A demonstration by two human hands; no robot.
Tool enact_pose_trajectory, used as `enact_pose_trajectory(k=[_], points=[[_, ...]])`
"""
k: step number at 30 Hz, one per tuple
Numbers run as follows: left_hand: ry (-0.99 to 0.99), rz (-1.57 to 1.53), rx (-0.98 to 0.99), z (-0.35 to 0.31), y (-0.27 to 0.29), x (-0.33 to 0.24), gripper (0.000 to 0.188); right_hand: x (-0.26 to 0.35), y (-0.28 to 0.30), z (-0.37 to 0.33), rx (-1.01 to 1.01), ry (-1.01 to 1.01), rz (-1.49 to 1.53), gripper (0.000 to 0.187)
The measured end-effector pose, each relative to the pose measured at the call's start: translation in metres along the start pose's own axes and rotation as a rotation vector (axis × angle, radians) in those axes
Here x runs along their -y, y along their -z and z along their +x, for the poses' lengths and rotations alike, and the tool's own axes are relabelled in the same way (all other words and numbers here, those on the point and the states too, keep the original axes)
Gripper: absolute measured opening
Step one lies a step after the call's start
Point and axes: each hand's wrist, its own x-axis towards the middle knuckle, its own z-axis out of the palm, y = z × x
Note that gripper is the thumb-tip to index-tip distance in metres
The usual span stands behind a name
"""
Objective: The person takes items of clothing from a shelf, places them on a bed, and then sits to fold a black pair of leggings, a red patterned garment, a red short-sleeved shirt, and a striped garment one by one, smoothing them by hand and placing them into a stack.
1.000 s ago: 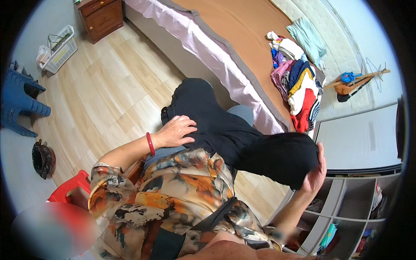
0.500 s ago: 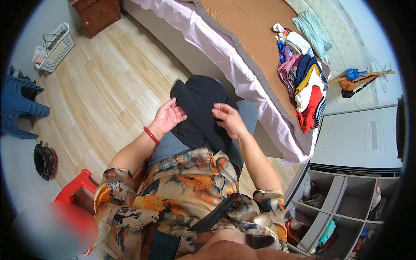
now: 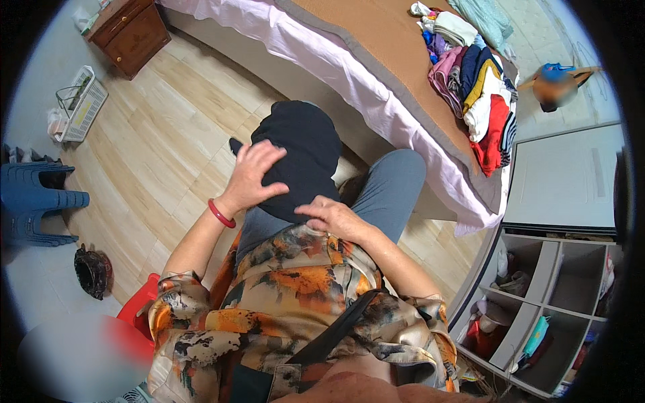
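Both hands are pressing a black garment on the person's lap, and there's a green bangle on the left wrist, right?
Not quite: the bangle is red, not green, as the head view shows. The left hand and right hand do rest on the black garment on the lap.

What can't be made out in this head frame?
- Black garment: its kind; it is bunched on the lap under the left hand and right hand.
- Shelf unit: contents small, dark, bent at the fisheye rim.
- Clothes pile: single items overlap.
- Lower left corner: blurred.
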Motion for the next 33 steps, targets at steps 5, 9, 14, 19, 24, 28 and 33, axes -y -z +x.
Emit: enact_pose_trajectory(k=[5,9,14,19,24,28,33], points=[[-0.089,0.053,0.102,-0.030,0.011,-0.012,0.036,-0.016,0.007,0.001,0.111,-0.039,0.270,0.025],[0.094,-0.062,0.305,-0.078,0.013,0.002,0.030,-0.080,0.006,-0.010,-0.168,-0.441,0.944,0.023],[0.649,-0.294,0.032,-0.064,0.022,0.027,0.021,-0.146,-0.018,0.000,-0.431,-0.916,1.098,0.031],[0.291,-0.166,0.029,0.037,0.015,0.052,0.033,-0.096,-0.038,0.016,-0.321,-0.800,1.609,0.056],[-0.016,0.185,0.368,0.147,-0.028,0.060,0.070,-0.085,-0.041,0.007,-0.289,-0.562,1.684,0.054],[0.246,0.295,1.092,0.201,-0.061,0.068,0.092,-0.055,-0.030,0.007,-0.300,-0.610,1.535,0.048],[0.351,0.300,1.607,0.214,-0.097,0.070,0.086,-0.040,-0.009,0.004,-0.107,-0.644,1.366,0.041]])
